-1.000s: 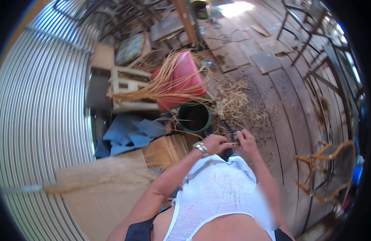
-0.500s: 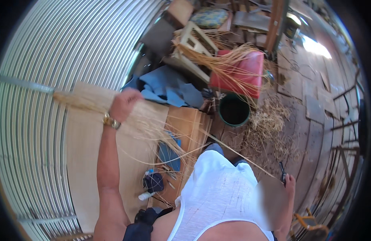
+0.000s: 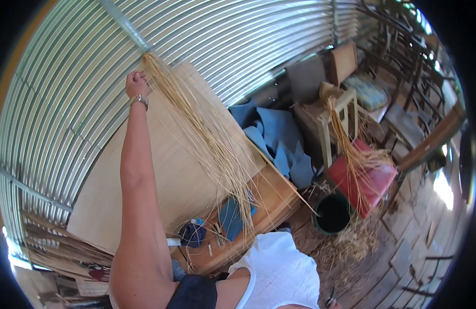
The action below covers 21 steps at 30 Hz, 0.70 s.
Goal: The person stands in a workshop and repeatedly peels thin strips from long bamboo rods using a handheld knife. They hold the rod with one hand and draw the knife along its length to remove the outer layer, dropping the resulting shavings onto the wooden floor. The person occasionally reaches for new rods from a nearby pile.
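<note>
My left arm reaches up to the far left, where my left hand (image 3: 136, 84), with a metal-banded watch on the wrist, is closed beside the top of a bundle of long straw-coloured fibre strips (image 3: 189, 110). Whether a strand lies between its fingers is hidden. The bundle hangs from a rail (image 3: 125, 24) on the corrugated wall and fans out down over a pale board. Only a sliver of my right hand (image 3: 335, 305) shows at the bottom edge, against a small dark tool (image 3: 330, 295) whose kind I cannot make out.
The pale board (image 3: 114, 190) leans on the wall behind a wooden bench (image 3: 271, 193) bearing a blue sheet (image 3: 230, 219) and a dark pouch (image 3: 192, 234). Right stand a dark green bucket (image 3: 315, 222) and a red seat (image 3: 377, 180) draped with strips. Fibre scraps (image 3: 351, 250) litter the plank floor.
My left hand has moved up along the bundle to near its tied top. The view has swung left, so my right hand has mostly slipped past the bottom edge.
</note>
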Available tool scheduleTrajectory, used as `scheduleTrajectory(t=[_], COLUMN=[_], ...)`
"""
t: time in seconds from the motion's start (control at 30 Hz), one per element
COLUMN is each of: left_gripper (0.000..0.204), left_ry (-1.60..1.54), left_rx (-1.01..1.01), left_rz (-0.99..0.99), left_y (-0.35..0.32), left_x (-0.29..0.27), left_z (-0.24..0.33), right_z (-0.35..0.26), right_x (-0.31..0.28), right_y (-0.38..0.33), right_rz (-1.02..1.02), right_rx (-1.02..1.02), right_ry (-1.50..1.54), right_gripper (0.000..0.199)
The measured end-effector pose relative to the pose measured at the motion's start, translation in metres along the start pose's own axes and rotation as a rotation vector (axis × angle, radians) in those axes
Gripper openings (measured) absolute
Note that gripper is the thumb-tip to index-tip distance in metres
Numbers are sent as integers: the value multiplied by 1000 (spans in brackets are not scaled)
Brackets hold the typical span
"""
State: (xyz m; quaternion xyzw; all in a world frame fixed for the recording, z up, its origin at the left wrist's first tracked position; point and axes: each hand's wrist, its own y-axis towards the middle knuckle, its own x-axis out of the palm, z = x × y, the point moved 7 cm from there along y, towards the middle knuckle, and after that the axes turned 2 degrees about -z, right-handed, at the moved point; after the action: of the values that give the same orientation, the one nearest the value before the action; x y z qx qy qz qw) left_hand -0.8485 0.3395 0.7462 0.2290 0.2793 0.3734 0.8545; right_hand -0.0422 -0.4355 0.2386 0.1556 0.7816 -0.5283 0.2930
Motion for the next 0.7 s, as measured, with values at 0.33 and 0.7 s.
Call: scheduleTrajectory(t=[0.33, 0.7], left_gripper=[19, 19], left_ry=[236, 316], left_rx=[-31, -73], left_rz=[212, 35], left_y=[114, 202], left_x=[-5, 30], left_z=[-55, -86], right_z=[-55, -192], right_x=[-9, 4], right_y=[31, 37], right_rz=[77, 90], right_rx=[-160, -176], right_ry=[-72, -123], right_gripper=[41, 40])
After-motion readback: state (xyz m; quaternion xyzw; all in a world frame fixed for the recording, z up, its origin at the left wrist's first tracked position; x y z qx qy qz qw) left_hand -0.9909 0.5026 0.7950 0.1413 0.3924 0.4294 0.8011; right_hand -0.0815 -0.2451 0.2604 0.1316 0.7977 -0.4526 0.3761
